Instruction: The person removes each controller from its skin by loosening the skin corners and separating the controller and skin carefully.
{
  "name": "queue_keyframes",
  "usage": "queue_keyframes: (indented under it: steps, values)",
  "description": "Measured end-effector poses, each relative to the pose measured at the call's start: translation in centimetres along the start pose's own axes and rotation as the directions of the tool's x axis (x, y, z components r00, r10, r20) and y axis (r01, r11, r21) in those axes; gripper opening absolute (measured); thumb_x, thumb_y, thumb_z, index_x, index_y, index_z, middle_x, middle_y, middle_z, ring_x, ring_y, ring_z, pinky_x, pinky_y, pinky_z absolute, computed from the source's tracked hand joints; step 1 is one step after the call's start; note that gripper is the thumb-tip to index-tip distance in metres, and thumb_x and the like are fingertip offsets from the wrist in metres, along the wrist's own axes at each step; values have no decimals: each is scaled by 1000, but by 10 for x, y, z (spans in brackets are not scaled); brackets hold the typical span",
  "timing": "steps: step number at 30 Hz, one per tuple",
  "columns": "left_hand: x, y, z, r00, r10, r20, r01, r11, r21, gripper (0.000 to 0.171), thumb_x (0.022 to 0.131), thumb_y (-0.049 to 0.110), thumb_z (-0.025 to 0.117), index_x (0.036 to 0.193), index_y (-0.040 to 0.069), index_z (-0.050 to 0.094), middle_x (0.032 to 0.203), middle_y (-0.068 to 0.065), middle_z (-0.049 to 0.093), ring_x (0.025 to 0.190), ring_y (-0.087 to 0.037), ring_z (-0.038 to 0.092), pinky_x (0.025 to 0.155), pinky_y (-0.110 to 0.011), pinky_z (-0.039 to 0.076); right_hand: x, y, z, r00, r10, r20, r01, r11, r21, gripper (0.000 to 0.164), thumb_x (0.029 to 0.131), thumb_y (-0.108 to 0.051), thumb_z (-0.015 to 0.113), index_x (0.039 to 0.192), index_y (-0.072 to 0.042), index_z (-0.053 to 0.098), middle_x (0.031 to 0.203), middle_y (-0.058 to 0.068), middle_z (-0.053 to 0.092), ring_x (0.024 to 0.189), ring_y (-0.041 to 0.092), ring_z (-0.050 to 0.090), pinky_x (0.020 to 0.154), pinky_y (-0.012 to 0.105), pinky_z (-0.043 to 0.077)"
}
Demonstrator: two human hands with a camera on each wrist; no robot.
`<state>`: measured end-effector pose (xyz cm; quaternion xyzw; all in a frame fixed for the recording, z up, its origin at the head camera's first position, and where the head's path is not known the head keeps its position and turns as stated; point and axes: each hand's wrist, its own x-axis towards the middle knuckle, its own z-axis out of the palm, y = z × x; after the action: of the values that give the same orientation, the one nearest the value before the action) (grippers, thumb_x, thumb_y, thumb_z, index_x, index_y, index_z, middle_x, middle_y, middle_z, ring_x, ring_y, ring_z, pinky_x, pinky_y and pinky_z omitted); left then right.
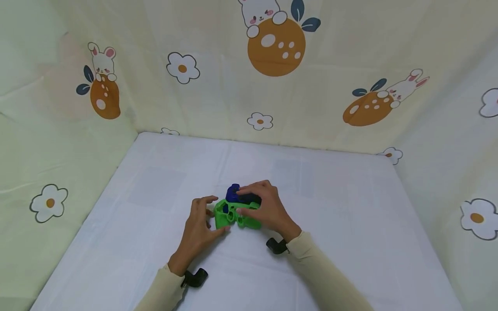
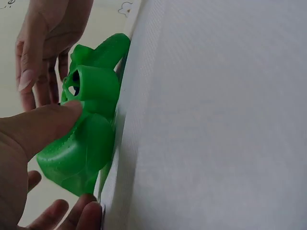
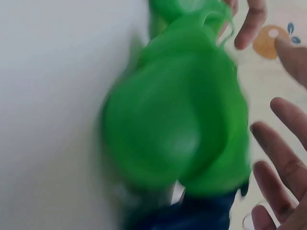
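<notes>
A bright green rubbery game controller cover (image 1: pixel 247 221), with round openings along its face, lies on the white table. Just behind it lies a dark blue controller-shaped piece (image 1: pixel 233 193), partly hidden by the green cover and the right hand. My left hand (image 1: pixel 197 226) is spread in a C around the left end of the green cover (image 2: pixel 93 143), thumb tip at its near edge. Over the right part is my right hand (image 1: pixel 270 209), its thumb above the green face and its forefinger above the blue piece (image 3: pixel 192 213). Several fingers stand spread apart from the cover in the right wrist view.
The white-covered table (image 1: pixel 350 224) reaches out on both sides of the hands. A patterned cloth (image 1: pixel 218 99) with rabbits, oranges and flowers hangs behind it and along both sides. A small black device (image 1: pixel 196 277) is strapped at each wrist.
</notes>
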<state>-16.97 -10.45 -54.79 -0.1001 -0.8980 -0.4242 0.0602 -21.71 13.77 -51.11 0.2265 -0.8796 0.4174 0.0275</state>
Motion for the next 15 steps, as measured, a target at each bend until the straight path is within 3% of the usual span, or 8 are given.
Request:
queue_keyframes:
  steps: [3,7,10,15]
  values:
    - [-4,-1,-4,999,-31,-42,32,999,11,84,76,24,98,145,17,51,126,-12,57,89,-17,63,73,-27,52,6,-10,7,1000,-19,-1,19,1000,5,39,87,-31,90,123,-20,80,119,-1,74,119,20,56,105,51,44]
    - [-10,-3,-8,993,-81,-89,83,996,18,66,83,25,93,136,15,55,104,-4,67,82,-15,60,73,-28,48,16,-18,15,999,10,40,-9,1000,-22,30,92,-28,86,120,-20,80,114,2,71,115,21,58,104,50,43]
    - [-15,-4,-9,990,-118,-80,121,992,27,55,89,26,88,132,15,56,90,1,71,72,-12,55,67,-26,44,23,-21,22,996,19,85,-14,998,-60,24,96,-25,81,120,-22,80,113,0,72,112,20,56,104,50,43]
    - [-19,-2,-7,988,-151,-35,152,987,49,48,93,25,84,130,14,55,84,4,74,64,-8,49,61,-24,39,36,-25,35,987,-25,162,47,989,-138,20,101,-19,74,121,-23,79,114,-3,76,112,19,56,111,53,40]
